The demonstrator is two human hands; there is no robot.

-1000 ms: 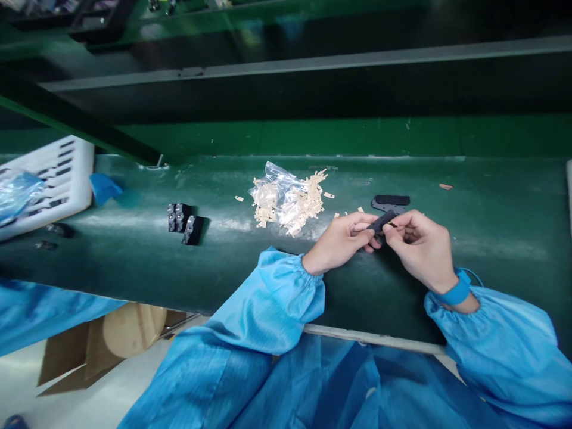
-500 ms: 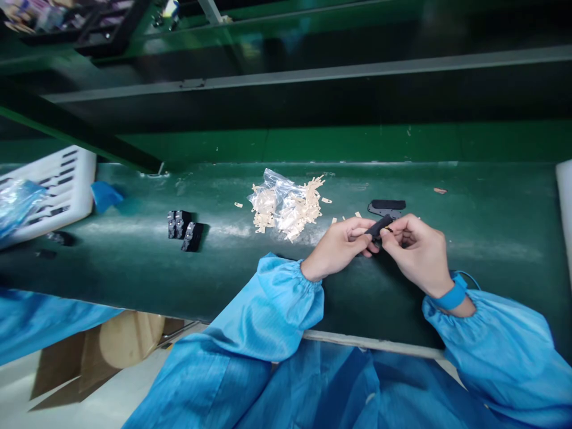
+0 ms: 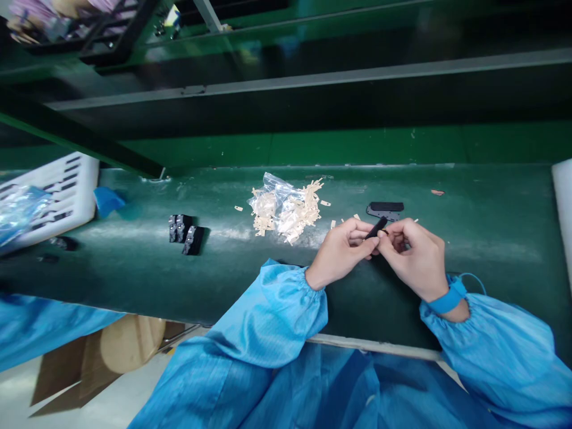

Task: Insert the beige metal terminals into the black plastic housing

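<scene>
A slim black plastic part [image 3: 376, 228] is gripped between the thumb and fingers of my left hand [image 3: 340, 249], tilted up to the right. My right hand [image 3: 413, 253] pinches at the part's near right side, where a small yellowish bit shows at the fingertips; what exactly it holds is mostly hidden. Just beyond my hands lies another black part [image 3: 386, 207] with a dark grey plate [image 3: 383, 214] beside it. To the left is a pile of small cream-coloured tabs [image 3: 292, 220], partly in a clear plastic bag [image 3: 277, 185].
Several black blocks [image 3: 193, 240] with metallic faces sit left on the green bench [image 3: 250, 286]. A white slotted tray [image 3: 84, 190] with a plastic bag [image 3: 22, 208] stands at far left. A green post [image 3: 89, 134] slants down behind. Another person's blue sleeve [image 3: 49, 328] shows lower left.
The black part in my left hand has turned slightly and stands steeper. My fingers have drawn a little closer around it. The view has shifted slightly.
</scene>
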